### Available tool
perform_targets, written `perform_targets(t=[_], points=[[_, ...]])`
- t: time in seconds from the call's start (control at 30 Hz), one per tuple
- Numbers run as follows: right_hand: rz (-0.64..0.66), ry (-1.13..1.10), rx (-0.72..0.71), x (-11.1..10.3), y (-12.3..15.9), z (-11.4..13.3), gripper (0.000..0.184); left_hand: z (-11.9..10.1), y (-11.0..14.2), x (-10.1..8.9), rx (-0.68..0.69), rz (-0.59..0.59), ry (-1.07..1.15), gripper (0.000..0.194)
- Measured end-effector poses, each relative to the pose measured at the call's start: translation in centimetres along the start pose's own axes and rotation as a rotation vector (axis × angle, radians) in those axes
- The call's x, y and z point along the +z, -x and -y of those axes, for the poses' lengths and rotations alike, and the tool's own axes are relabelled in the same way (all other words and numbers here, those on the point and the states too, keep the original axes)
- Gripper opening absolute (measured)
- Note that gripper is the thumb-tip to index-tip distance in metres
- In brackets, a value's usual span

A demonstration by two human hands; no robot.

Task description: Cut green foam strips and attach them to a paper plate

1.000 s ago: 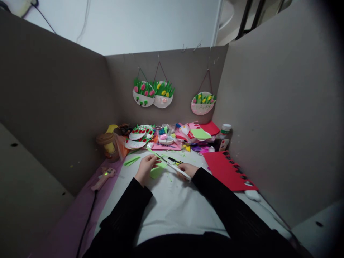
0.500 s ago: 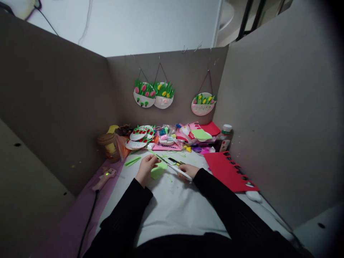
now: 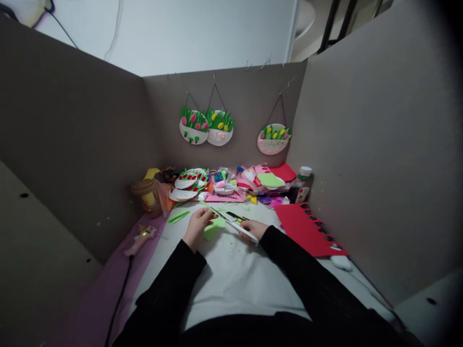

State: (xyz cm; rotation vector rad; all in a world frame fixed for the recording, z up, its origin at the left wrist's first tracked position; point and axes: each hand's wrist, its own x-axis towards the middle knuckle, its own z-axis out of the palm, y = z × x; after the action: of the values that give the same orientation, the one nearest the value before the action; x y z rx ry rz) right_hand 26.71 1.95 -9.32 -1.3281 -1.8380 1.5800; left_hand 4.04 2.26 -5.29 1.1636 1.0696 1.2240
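My right hand [image 3: 251,230] is closed around the white handles of a pair of scissors [image 3: 231,223], whose blades point up and left toward my other hand. Between the fingers of my left hand [image 3: 197,222] is a narrow piece of light green paper [image 3: 205,204], its tip showing above the fingers by the blades. A larger light green sheet [image 3: 214,230] lies on the table under the scissors. Thin green offcuts [image 3: 229,239] are scattered close by. Just beyond my right hand lies a black and yellow pen-like tool [image 3: 236,216].
Folded green strips [image 3: 178,217] lie left. A pink glue gun [image 3: 141,240] with a lit green light and a brown cup [image 3: 146,198] stand farther left. Red cut paper [image 3: 307,231] lies right, near a bottle [image 3: 302,185]. Decorated paper plates [image 3: 184,186] and craft supplies line the back.
Both hands hold nearly the same pose, with the scissors and green paper barely shifted. A thin green offcut on the table below the scissors appears changed slightly in shape.
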Motion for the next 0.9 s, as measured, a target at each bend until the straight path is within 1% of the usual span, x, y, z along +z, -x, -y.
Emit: perform_targets(t=[0.07,0.17,0.27,0.4,0.53,0.63,0.8,0.9], points=[[0.006,-0.012,0.009,0.1,0.0,0.1,0.015,0.0,0.1,0.1,-0.006,0.008,0.003,0.028],[0.006,-0.034,-0.014,0.2,0.1,0.4,0.012,0.2,0.2,0.3,-0.011,0.033,-0.008,0.026],[-0.012,-0.009,-0.025,0.3,0.3,0.5,0.009,0.3,0.3,0.4,-0.007,0.038,-0.014,0.026],[-0.032,0.032,0.005,0.3,0.3,0.5,0.013,0.3,0.4,0.5,-0.004,0.048,-0.011,0.027],[-0.067,0.032,0.039,0.3,0.5,0.8,0.014,0.1,0.3,0.4,-0.051,0.047,-0.003,0.028],[-0.072,0.052,0.046,0.3,0.4,0.9,0.013,0.2,0.0,0.2,-0.074,0.03,0.021,0.029],[-0.033,0.048,0.013,0.2,0.2,0.5,0.019,0.4,-0.5,-0.5,-0.061,-0.046,0.054,0.028],[-0.028,0.044,0.027,0.3,0.4,0.7,0.021,0.4,-0.5,-0.5,-0.047,-0.062,0.042,0.027]])
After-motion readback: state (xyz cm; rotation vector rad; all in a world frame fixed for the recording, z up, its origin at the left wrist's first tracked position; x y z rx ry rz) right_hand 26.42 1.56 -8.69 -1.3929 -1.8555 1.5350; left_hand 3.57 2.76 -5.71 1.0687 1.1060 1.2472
